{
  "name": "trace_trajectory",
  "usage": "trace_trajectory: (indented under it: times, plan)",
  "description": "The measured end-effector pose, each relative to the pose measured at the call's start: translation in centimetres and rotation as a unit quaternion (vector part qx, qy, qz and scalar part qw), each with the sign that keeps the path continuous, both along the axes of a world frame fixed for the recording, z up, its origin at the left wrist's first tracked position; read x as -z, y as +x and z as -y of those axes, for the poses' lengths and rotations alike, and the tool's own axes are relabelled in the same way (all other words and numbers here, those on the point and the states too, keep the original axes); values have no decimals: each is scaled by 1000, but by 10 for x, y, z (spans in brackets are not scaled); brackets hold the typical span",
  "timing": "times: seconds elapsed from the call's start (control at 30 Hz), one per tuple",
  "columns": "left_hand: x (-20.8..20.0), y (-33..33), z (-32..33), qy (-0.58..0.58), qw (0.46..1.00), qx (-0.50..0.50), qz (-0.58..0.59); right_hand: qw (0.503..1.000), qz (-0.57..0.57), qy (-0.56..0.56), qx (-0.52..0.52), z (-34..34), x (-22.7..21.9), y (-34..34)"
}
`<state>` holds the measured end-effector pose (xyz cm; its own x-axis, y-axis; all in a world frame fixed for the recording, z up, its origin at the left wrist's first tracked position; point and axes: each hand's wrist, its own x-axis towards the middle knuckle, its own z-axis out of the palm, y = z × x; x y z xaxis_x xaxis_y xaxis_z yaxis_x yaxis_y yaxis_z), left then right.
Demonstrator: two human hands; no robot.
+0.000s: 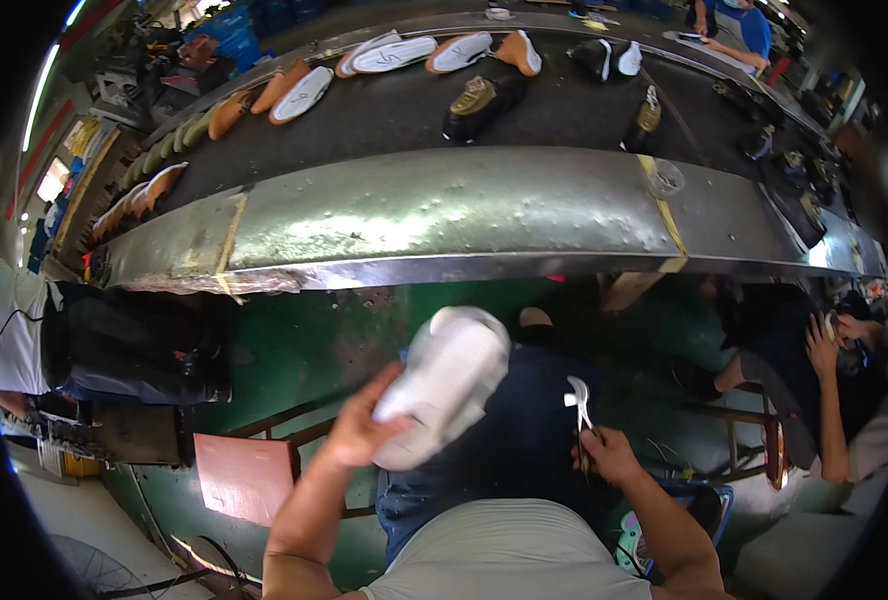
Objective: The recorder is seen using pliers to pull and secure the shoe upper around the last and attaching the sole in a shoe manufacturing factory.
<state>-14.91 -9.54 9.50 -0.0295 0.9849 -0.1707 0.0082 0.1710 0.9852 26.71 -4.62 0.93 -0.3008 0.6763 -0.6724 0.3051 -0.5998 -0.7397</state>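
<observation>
My left hand [366, 420] is closed around the near end of a white shoe [449, 385], which hangs above my dark-blue lap. Motion blurs the shoe, and a long pale face of it, apparently the sole, is turned up. To the right, my right hand [606, 455] grips the dark handles of lasting pincers [578, 400]. Their bright metal head points away from me, with a curved jaw and a side knob. The pincers and the shoe are apart.
Beyond my knees runs a metal bench edge [364, 225] beside a dark belt [364, 130] carrying several shoes [394, 55]. A brown stool [246, 478] stands left. At right sits a co-worker [829, 400]; another person [129, 345] is at left.
</observation>
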Motion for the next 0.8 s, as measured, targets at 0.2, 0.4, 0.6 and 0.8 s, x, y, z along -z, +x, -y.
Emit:
trace_trajectory:
  times: [0.2,0.4,0.6,0.8]
  plan:
    - [88,96,-11,-25,921,279,-270,930,187,305,-86,-42,-18,-12]
    - [27,179,-107,-141,885,367,-251,953,123,244,-133,-69,-9,1]
    - [75,197,-126,-87,894,354,-261,985,-37,154,-68,-80,22,19]
    - [54,169,-126,-82,981,175,6,991,-26,125,46,-65,-14,8]
